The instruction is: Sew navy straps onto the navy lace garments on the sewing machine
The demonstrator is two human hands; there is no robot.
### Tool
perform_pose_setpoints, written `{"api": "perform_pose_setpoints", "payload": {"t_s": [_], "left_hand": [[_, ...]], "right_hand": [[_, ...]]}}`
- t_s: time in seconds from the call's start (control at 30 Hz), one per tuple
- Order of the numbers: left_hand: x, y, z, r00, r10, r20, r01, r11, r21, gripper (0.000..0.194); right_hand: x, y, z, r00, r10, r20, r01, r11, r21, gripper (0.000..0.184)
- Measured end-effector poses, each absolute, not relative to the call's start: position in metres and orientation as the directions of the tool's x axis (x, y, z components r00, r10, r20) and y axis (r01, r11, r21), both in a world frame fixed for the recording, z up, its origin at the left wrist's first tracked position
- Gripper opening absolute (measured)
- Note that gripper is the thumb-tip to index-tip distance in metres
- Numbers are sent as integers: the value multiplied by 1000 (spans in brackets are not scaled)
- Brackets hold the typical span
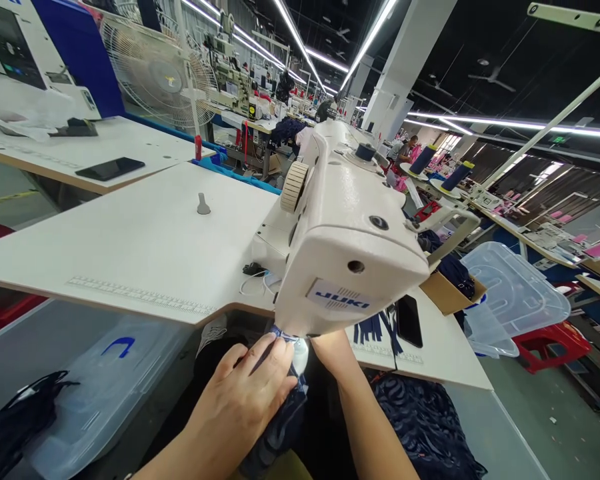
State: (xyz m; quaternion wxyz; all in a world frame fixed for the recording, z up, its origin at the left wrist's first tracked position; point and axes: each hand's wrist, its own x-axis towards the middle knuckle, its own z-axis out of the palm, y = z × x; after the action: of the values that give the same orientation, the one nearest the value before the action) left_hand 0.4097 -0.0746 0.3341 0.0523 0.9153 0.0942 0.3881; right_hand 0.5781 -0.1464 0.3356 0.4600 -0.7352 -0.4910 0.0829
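Observation:
A white sewing machine (350, 267) marked JUKI stands right in front of me. My left hand (255, 380) is at the near side of its head, fingers closed on a navy patterned fabric piece (285, 417) that hangs down over my lap. The fabric's upper edge runs under the machine head, where a lamp glows. My right hand (330, 350) reaches under the head from the right; its fingers are hidden behind the machine, so what they touch does not show. The needle area is out of sight too.
Dark cut strips (370, 328) and a black phone (409, 321) lie right of the machine. A cardboard box (447, 293) holds dark pieces. Navy patterned fabric (425, 420) is heaped below the right table edge. On the left table lies a grey metal piece (203, 205). Thread cones (457, 175) stand behind.

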Motion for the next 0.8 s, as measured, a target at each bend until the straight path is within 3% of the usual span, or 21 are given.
{"api": "perform_pose_setpoints", "payload": {"t_s": [0.33,0.8], "left_hand": [[411,-75,326,672,168,721,49,-982,183,25],[419,-79,327,630,118,767,91,-993,79,24]], "right_hand": [[573,-142,344,574,770,279,455,-17,-890,28],[573,-145,334,671,711,212,446,-158,-881,16]]}}
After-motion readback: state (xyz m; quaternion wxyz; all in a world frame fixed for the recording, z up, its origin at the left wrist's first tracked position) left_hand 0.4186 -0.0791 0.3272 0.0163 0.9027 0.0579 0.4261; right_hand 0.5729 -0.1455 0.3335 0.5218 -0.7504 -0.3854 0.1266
